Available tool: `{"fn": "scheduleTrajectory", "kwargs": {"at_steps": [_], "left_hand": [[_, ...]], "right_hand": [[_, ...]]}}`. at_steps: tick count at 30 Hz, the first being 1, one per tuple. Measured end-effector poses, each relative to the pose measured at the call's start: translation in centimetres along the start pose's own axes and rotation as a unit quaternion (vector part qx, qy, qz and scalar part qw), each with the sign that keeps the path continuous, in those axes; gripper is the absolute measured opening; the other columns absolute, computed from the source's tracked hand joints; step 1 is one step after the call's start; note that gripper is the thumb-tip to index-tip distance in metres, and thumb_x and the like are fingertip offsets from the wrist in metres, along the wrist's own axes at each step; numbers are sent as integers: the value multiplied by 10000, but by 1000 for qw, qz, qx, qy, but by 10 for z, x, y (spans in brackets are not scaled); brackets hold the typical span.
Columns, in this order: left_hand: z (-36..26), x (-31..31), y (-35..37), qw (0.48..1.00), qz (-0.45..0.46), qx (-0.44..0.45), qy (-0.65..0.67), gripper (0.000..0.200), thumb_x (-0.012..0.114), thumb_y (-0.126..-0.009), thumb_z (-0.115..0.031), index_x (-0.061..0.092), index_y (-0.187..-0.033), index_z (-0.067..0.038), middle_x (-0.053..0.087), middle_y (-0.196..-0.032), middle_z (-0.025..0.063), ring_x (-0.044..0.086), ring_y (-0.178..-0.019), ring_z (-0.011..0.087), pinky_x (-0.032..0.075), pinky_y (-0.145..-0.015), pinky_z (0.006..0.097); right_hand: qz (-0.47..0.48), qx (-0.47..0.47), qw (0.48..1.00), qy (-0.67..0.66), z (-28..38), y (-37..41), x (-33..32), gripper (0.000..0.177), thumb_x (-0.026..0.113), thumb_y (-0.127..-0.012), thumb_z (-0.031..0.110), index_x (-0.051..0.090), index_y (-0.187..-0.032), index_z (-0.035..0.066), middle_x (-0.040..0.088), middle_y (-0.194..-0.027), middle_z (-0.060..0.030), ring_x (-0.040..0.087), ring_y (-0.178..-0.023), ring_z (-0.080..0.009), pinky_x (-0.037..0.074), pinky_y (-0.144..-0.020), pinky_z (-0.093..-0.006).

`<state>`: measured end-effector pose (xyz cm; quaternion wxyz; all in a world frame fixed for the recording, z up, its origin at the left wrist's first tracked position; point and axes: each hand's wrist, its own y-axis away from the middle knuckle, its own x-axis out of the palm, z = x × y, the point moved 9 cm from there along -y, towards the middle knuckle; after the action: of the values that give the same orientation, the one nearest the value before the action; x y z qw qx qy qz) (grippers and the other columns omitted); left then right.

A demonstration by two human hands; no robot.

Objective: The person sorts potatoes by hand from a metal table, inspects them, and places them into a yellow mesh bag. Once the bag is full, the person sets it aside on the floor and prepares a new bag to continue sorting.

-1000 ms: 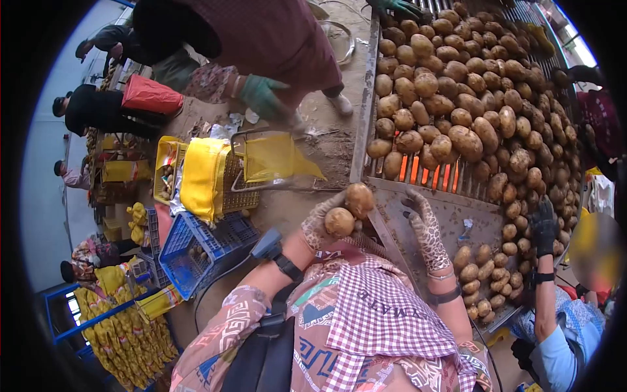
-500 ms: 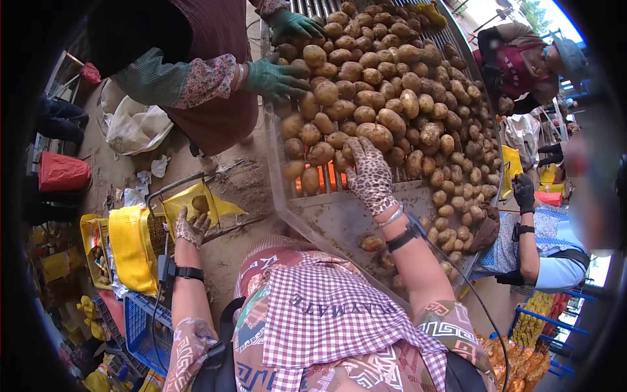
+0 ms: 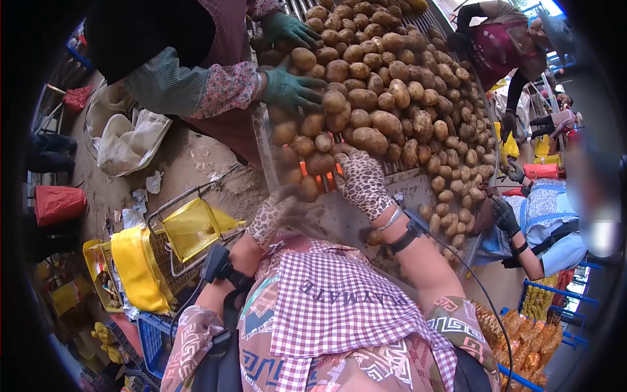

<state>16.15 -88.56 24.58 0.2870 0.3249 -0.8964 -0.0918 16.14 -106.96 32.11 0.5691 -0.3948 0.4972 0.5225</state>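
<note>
Many brown potatoes (image 3: 392,91) cover the slatted metal sorting table (image 3: 411,186). My right hand (image 3: 361,179), in a leopard-print glove, rests at the near edge of the pile, its fingertips bent against potatoes beside a gap where orange shows between the bars. My left hand (image 3: 274,212), in a matching glove, is over the table's near left edge, blurred by motion, and I make out nothing in it. A co-worker's green-gloved hands (image 3: 290,91) touch potatoes at the table's left side.
Left of me stand a yellow mesh bag (image 3: 192,225) on a metal frame, a crate draped with yellow netting (image 3: 140,268) and a blue crate (image 3: 153,343). A white sack (image 3: 134,144) lies on the ground. Co-workers (image 3: 503,49) are on the right, one with a black glove (image 3: 505,215).
My left hand has moved right from beside the yellow bag to the table's edge; the potato near it no longer shows there. My right hand has shifted slightly left. The view has shifted.
</note>
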Motion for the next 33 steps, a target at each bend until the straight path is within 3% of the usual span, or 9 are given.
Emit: {"fn": "scheduleTrajectory", "kwargs": {"at_steps": [3, 6, 12, 15, 18, 20, 25, 27, 33], "left_hand": [[25, 0, -22, 991, -50, -102, 67, 600, 548, -951, -353, 316, -1418, -57, 484, -1288, 127, 572, -1082, 267, 546, -834, 399], [16, 8, -30, 989, -63, -98, 86, 600, 555, -950, -343, 282, -1423, -93, 462, -1270, 103, 558, -1090, 269, 553, -789, 386], [74, -13, -57, 958, 107, -107, 245, 519, 560, -952, -323, 332, -1366, -110, 500, -1108, 50, 586, -995, 204, 546, -687, 344], [39, 5, -42, 989, 5, -104, 102, 500, 553, -955, -302, 364, -1364, -85, 524, -1165, 69, 596, -1002, 215, 549, -740, 355], [-5, 44, -40, 983, 115, 62, -131, 359, 552, -945, -270, 503, -1250, -88, 568, -1071, 64, 585, -949, 223, 513, -786, 389], [7, 78, -24, 929, 125, -205, 282, 548, 569, -923, -387, 448, -1355, -72, 517, -1319, 149, 535, -1166, 316, 427, -995, 515], [7, 90, -18, 917, 133, -205, 314, 585, 573, -909, -425, 440, -1367, -86, 528, -1309, 137, 509, -1203, 318, 375, -1041, 546], [8, 90, -18, 915, 126, -202, 325, 581, 571, -910, -429, 444, -1366, -93, 537, -1300, 126, 519, -1188, 307, 398, -1023, 530], [18, 107, -13, 911, 113, -217, 332, 553, 584, -904, -433, 477, -1321, -85, 575, -1221, 123, 557, -1098, 282, 454, -962, 475]], "right_hand": [[45, -19, 999, 10, 24, -11, 43, 463, 673, -750, 170, 577, -1192, 68, 531, -1256, -179, 556, -1096, -339, 464, -919, -417], [-61, -39, 995, 66, 19, 0, 69, 520, 668, -749, 166, 542, -1246, 79, 533, -1248, -177, 558, -1104, -326, 465, -916, -414], [30, 82, 991, -105, -2, 27, 47, 610, 727, -725, 247, 517, -1263, 53, 553, -1188, -172, 549, -1106, -334, 452, -939, -414], [-10, 143, 944, -299, -24, 47, 48, 609, 749, -737, 265, 520, -1247, 25, 586, -1173, -175, 575, -1094, -304, 457, -945, -382], [-77, 162, 859, -480, -30, 73, 35, 540, 743, -775, 242, 538, -1215, 5, 615, -1157, -173, 603, -1074, -285, 465, -935, -363], [-63, 108, 833, -539, -20, 84, 13, 538, 733, -787, 228, 533, -1231, 0, 612, -1152, -177, 600, -1074, -283, 469, -929, -365], [-226, 231, 905, -277, -118, 145, -5, 583, 721, -812, 237, 493, -1298, 8, 571, -1223, -147, 551, -1136, -237, 421, -1002, -348], [-162, 189, 961, -122, -121, 141, 11, 626, 740, -770, 259, 499, -1301, 31, 519, -1292, -181, 499, -1196, -305, 383, -1045, -404], [-55, 259, 962, -67, -128, 86, 46, 807, 761, -716, 403, 427, -1388, 108, 443, -1374, -187, 450, -1235, -389, 378, -1045, -451]]}}
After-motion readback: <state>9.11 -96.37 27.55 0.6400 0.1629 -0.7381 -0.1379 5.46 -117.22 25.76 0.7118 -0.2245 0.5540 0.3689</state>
